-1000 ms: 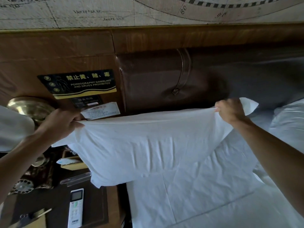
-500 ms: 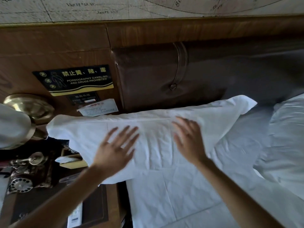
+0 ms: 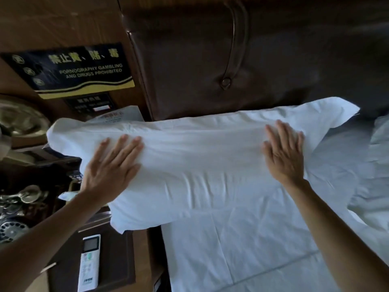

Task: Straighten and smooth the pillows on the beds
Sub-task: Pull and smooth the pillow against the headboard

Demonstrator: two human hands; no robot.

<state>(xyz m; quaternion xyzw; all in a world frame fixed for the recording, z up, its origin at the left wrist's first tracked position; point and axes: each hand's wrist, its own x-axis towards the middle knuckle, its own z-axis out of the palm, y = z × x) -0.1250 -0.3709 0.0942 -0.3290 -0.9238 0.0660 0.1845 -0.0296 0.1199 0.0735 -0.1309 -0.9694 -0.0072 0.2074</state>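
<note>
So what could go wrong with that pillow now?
The pillow hangs over the bed's left edge, above the nightstand. If the left hand pushes further that way, it might slide off onto the remote. The loose flap beside the right hand could stay rumpled, and creases remain in the middle.
</note>
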